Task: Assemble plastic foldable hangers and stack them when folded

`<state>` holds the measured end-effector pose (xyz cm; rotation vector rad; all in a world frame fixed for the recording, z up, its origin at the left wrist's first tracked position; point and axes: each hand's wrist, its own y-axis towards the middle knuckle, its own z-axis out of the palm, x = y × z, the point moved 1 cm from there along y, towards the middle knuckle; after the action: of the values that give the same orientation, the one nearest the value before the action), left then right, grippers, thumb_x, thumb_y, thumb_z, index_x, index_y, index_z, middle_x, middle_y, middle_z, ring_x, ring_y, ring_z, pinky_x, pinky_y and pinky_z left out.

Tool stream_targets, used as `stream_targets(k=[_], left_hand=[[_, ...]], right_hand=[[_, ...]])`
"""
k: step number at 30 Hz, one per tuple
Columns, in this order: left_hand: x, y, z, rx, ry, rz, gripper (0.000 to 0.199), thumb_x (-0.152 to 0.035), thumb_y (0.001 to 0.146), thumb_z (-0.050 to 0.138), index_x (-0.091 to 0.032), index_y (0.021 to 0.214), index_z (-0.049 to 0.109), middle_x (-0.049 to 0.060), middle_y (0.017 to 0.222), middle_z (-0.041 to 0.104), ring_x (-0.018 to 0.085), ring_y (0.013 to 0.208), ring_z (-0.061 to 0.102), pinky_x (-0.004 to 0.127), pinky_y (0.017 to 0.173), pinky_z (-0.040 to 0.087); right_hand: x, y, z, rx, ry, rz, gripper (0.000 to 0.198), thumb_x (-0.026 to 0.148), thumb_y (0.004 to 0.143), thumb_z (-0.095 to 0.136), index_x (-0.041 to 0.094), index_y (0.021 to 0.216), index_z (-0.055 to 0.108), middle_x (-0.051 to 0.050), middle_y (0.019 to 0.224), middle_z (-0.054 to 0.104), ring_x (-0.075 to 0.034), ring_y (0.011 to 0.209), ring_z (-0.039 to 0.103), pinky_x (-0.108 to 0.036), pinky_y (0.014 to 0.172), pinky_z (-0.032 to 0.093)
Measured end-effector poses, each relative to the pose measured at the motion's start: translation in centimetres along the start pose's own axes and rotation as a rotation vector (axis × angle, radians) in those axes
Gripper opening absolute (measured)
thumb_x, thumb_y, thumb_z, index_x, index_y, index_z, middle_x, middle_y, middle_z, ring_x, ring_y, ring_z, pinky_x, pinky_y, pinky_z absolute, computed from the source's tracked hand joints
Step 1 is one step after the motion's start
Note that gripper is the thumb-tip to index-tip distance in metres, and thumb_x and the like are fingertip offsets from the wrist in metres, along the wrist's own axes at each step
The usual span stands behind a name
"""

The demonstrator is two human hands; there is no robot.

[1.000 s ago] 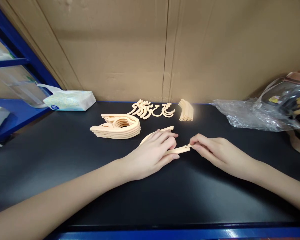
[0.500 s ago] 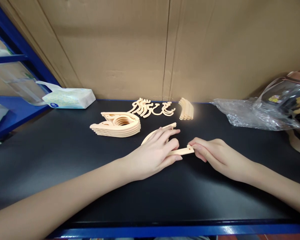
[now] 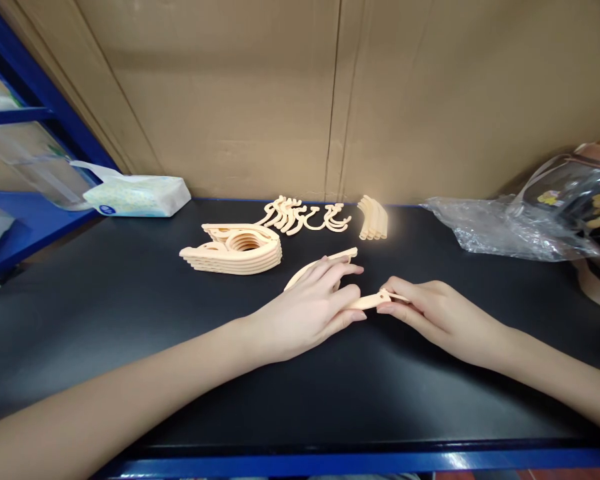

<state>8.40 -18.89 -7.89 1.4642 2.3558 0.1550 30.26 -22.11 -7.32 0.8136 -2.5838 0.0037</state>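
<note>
Black tabletop (image 3: 305, 407): hanger frame (image 3: 365, 303) at centre, under two hands.
Left hand (image 3: 310, 310) clasps the cream frame between thumb and fingers; right hand (image 3: 430, 310) pinches its end, where a thin cream piece (image 3: 399, 297) protrudes. Tissue pack (image 3: 145, 197), rear left, bears a blue oval logo (image 3: 107, 209); lettering too small to read.

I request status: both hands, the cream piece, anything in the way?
Left hand over cream piece, holding it. Right hand pinching its near end, thin part there. Stacked pieces farther left, not in the way.
</note>
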Motion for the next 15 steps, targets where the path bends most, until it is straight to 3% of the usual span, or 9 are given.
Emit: stream_targets(k=[6, 15], left_hand=[[-0.06, -0.06, -0.11, 0.002, -0.036, 0.016, 0.025, -0.034, 0.099, 0.040, -0.018, 0.092, 0.057, 0.012, 0.136, 0.048, 0.026, 0.138, 0.032, 0.049, 0.115, 0.029], [0.05, 0.01, -0.31, 0.009, -0.037, 0.042, 0.025, -0.035, 0.100, 0.040, -0.019, 0.092, 0.057, 0.010, 0.136, 0.048, 0.024, 0.139, 0.030, 0.044, 0.112, 0.035]], right_hand=[[-0.50, -0.30, 0.40, -0.112, -0.293, -0.134, 0.035, 0.043, 0.102, 0.025, 0.022, 0.082, 0.045, 0.000, 0.064, 0.065, -0.014, 0.048, 0.059, -0.025, 0.044, 0.032], [-0.20, -0.16, 0.32, -0.282, -0.607, -0.357, 0.039, 0.036, 0.103, 0.027, 0.019, 0.076, 0.050, 0.003, 0.057, 0.056, -0.010, 0.043, 0.053, -0.026, 0.042, 0.027]])
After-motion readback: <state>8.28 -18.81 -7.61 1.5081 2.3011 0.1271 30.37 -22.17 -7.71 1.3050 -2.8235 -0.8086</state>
